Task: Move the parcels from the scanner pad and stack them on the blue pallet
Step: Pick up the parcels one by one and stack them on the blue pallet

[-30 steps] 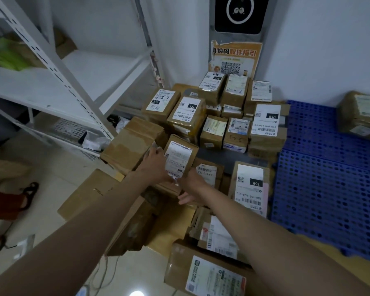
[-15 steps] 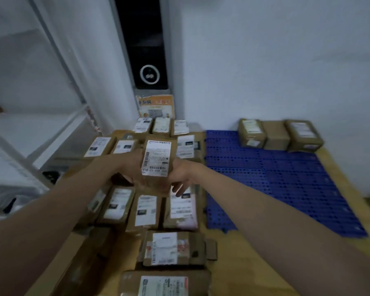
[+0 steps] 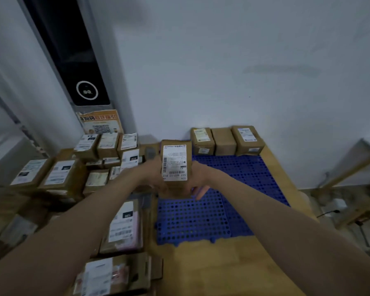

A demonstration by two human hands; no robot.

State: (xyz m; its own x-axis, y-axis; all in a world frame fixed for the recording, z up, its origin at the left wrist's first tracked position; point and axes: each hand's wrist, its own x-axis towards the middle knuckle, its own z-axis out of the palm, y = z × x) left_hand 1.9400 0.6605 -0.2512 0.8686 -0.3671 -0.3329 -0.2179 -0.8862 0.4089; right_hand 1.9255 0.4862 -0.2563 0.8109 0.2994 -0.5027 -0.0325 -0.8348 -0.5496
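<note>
Both forearms reach forward from the lower edge of the view; the left hand [image 3: 152, 174] and right hand [image 3: 198, 181] meet on one brown parcel [image 3: 175, 167], each grip closed on a side of it, the right fingers [image 3: 201, 192] splayed beneath its lower right corner; the parcel is held off the floor, label face up, printed text inverted and a barcode along the label's left edge; directly below and to the right of the grip lies the blue pallet [image 3: 201, 218], perforated, its near part bare; nearer than the grip and to its left, labelled parcels [image 3: 124, 227] lie on a low brown surface, motion-blurred; left of the grip at about the same depth, the parcel pile [image 3: 107, 150] stands in close rows, labels up; beyond the grip and slightly right, three parcels [image 3: 223, 141] sit side by side along the pallet's far edge against the white wall [image 3: 233, 60]; far left of the grip, a dark upright scanner panel [image 3: 87, 90] with a ringed lens stands above an orange notice [image 3: 100, 122].
</note>
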